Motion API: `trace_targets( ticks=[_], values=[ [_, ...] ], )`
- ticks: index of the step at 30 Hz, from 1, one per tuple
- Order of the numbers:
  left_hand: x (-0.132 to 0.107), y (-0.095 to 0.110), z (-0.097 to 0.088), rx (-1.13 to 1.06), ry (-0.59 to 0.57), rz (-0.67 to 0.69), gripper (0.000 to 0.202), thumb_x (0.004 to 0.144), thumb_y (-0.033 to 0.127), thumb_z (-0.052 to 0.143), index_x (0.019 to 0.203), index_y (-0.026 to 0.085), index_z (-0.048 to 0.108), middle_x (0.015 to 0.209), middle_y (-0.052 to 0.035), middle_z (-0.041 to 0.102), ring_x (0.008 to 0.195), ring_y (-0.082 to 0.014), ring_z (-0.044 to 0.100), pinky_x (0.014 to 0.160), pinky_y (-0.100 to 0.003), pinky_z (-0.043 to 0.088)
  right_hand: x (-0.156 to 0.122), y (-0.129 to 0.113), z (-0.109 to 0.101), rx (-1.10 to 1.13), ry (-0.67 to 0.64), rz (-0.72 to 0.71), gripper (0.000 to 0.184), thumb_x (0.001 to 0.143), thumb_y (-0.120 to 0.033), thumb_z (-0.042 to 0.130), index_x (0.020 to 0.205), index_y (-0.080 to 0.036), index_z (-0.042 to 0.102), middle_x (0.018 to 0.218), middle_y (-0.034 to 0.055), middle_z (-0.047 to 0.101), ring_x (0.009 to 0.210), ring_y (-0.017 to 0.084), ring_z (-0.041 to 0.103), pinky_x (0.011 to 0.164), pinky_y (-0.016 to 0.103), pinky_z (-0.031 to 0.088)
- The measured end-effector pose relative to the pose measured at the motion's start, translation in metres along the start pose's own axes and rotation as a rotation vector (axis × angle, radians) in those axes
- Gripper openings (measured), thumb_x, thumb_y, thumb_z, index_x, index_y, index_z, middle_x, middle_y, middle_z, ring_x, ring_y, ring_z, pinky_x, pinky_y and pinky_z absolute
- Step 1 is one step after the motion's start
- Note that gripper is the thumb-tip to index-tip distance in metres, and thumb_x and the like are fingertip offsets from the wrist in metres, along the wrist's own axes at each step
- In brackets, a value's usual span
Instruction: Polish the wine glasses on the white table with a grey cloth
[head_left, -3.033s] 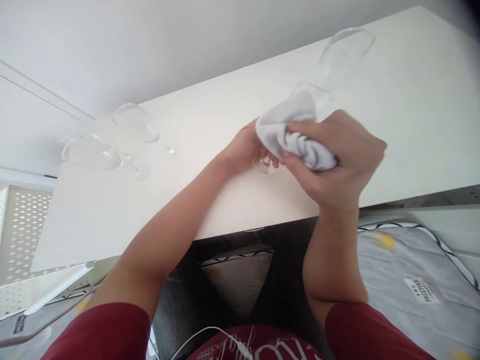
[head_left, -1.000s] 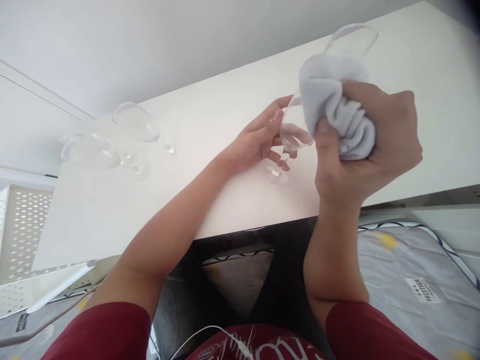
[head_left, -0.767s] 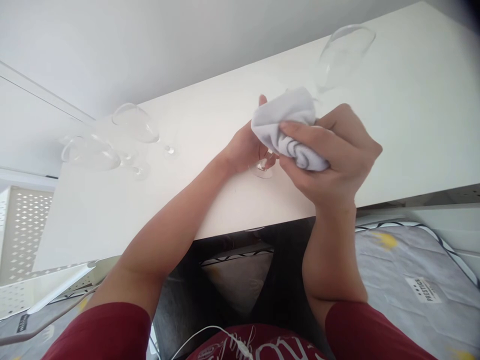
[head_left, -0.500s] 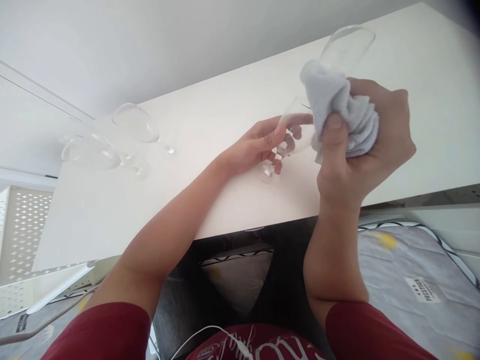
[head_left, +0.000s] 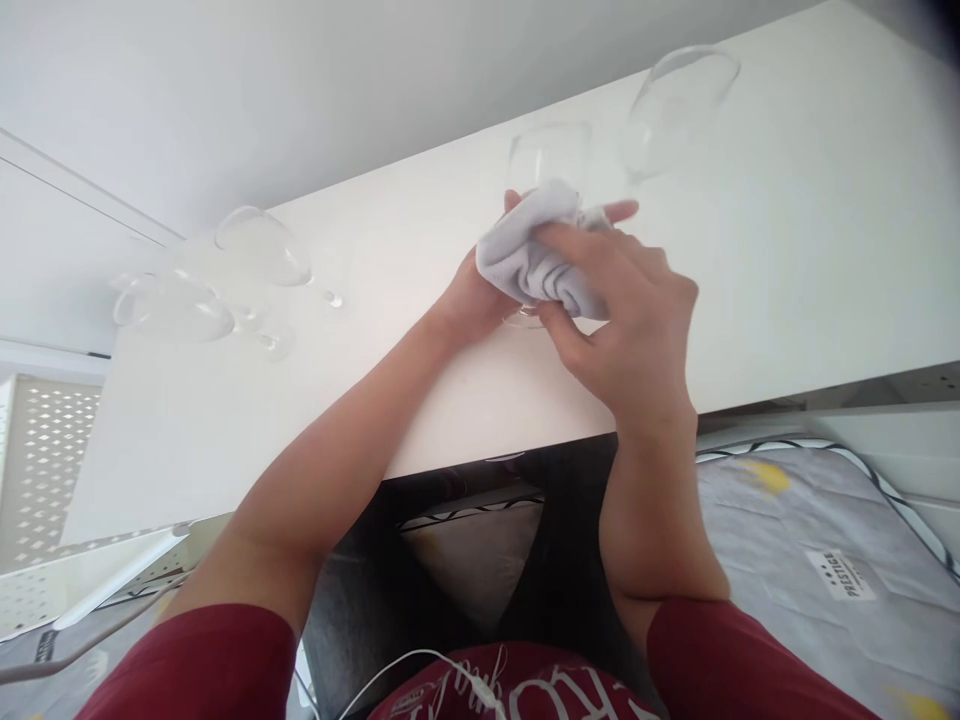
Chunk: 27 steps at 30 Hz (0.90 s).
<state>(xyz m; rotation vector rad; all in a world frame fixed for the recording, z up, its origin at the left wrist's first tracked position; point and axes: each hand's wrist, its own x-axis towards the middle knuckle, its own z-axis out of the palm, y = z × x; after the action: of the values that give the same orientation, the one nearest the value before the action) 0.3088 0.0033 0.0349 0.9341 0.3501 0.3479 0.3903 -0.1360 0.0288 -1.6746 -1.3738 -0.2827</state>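
A clear wine glass [head_left: 546,152] stands upright on the white table [head_left: 787,260], its rim showing above my hands. My right hand [head_left: 630,310] is closed on a bunched white cloth [head_left: 529,262] and presses it against the glass's lower bowl. My left hand [head_left: 471,295] reaches in behind the cloth near the glass's stem and foot; its fingers are mostly hidden by the cloth. A fingertip shows past the cloth on the right.
Another wine glass [head_left: 675,100] stands at the back right. Two more glasses [head_left: 259,250] [head_left: 172,305] stand at the back left. A perforated white panel [head_left: 45,440] is at far left. A grey mattress [head_left: 810,560] lies under the table's right side. A white cable [head_left: 420,665] crosses my lap.
My right hand has come down and left with the cloth, from the glass's upper bowl to its lower part. The glass, tilted to the right before, now stands upright. My left hand's fingers have gone behind the cloth.
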Motion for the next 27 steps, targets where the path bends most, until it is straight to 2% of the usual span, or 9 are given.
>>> trace_targets(
  ticks=[4, 7, 10, 13, 16, 19, 21, 23, 27],
  values=[
    [-0.004, 0.003, 0.006, -0.010, -0.154, 0.259, 0.054, 0.115, 0.050, 0.022, 0.101, 0.020, 0.064, 0.131, -0.0043, 0.073, 0.131, -0.0196, 0.068, 0.109, -0.035, 0.054, -0.001, -0.008, 0.006, 0.251, -0.042, 0.208, 0.025, 0.092, -0.030, 0.074, 0.099, -0.029, 0.050, 0.081, -0.0033, 0.057, 0.057, 0.015, 0.049, 0.049, 0.030, 0.044],
    [-0.007, 0.002, 0.004, 0.037, -0.199, 0.369, 0.046, 0.116, 0.044, 0.027, 0.114, 0.021, 0.067, 0.144, -0.0053, 0.069, 0.140, -0.0182, 0.060, 0.122, -0.034, 0.044, -0.005, -0.009, 0.012, 0.315, -0.032, 0.234, 0.018, 0.104, -0.032, 0.063, 0.093, -0.028, 0.050, 0.075, -0.0031, 0.051, 0.061, 0.015, 0.051, 0.051, 0.029, 0.045],
    [-0.009, -0.001, -0.001, 0.092, -0.202, 0.402, 0.030, 0.112, 0.034, 0.043, 0.128, 0.023, 0.066, 0.152, -0.0051, 0.064, 0.134, -0.0204, 0.064, 0.113, -0.034, 0.051, -0.012, -0.004, 0.019, 0.355, -0.041, 0.204, 0.006, 0.105, -0.032, 0.060, 0.105, -0.027, 0.056, 0.082, -0.0011, 0.056, 0.070, 0.018, 0.059, 0.060, 0.034, 0.054],
    [-0.009, -0.004, -0.003, 0.107, -0.221, 0.320, 0.029, 0.104, 0.024, 0.058, 0.132, 0.024, 0.064, 0.145, -0.0063, 0.068, 0.106, -0.0192, 0.075, 0.099, -0.035, 0.057, -0.015, 0.007, 0.027, 0.515, -0.039, 0.227, 0.009, 0.101, -0.030, 0.064, 0.104, -0.027, 0.056, 0.087, 0.0005, 0.060, 0.079, 0.021, 0.064, 0.066, 0.038, 0.059],
    [-0.008, -0.002, -0.001, 0.054, -0.184, 0.205, 0.031, 0.110, 0.033, 0.041, 0.131, 0.026, 0.063, 0.121, -0.0046, 0.075, 0.090, -0.0172, 0.078, 0.092, -0.036, 0.058, -0.014, 0.014, 0.032, 0.681, -0.053, 0.269, 0.025, 0.095, -0.028, 0.069, 0.086, -0.027, 0.045, 0.081, -0.0011, 0.056, 0.075, 0.019, 0.062, 0.062, 0.035, 0.058],
    [-0.009, 0.002, 0.001, -0.043, -0.263, 0.192, 0.052, 0.114, 0.048, 0.017, 0.129, 0.024, 0.061, 0.120, -0.0076, 0.074, 0.099, -0.0201, 0.077, 0.093, -0.038, 0.059, -0.012, 0.010, 0.031, 0.625, 0.012, 0.345, 0.038, 0.089, -0.025, 0.075, 0.078, -0.027, 0.039, 0.072, -0.0035, 0.048, 0.067, 0.017, 0.055, 0.057, 0.032, 0.053],
    [-0.011, 0.005, 0.003, -0.090, -0.291, 0.229, 0.057, 0.114, 0.053, 0.015, 0.122, 0.022, 0.063, 0.120, -0.0094, 0.075, 0.104, -0.0211, 0.075, 0.092, -0.036, 0.059, -0.009, 0.003, 0.027, 0.628, 0.033, 0.391, 0.030, 0.088, -0.026, 0.077, 0.081, -0.026, 0.048, 0.074, -0.0028, 0.052, 0.070, 0.018, 0.057, 0.059, 0.033, 0.055],
    [-0.013, 0.005, 0.005, -0.138, -0.271, 0.235, 0.059, 0.114, 0.055, 0.017, 0.116, 0.020, 0.064, 0.119, -0.0093, 0.076, 0.104, -0.0199, 0.074, 0.088, -0.033, 0.058, -0.006, -0.003, 0.020, 0.784, -0.085, 0.430, 0.017, 0.091, -0.035, 0.073, 0.095, -0.026, 0.058, 0.085, 0.0003, 0.062, 0.080, 0.021, 0.064, 0.067, 0.037, 0.058],
    [-0.012, 0.002, 0.002, -0.198, -0.393, 0.205, 0.082, 0.108, 0.067, -0.001, 0.125, 0.019, 0.064, 0.125, -0.0102, 0.076, 0.107, -0.0243, 0.075, 0.089, -0.039, 0.060, -0.001, -0.009, 0.004, 1.128, -0.359, 0.596, 0.029, 0.099, -0.055, 0.056, 0.104, -0.028, 0.064, 0.097, 0.0043, 0.069, 0.089, 0.025, 0.067, 0.072, 0.041, 0.059]
  ],
)
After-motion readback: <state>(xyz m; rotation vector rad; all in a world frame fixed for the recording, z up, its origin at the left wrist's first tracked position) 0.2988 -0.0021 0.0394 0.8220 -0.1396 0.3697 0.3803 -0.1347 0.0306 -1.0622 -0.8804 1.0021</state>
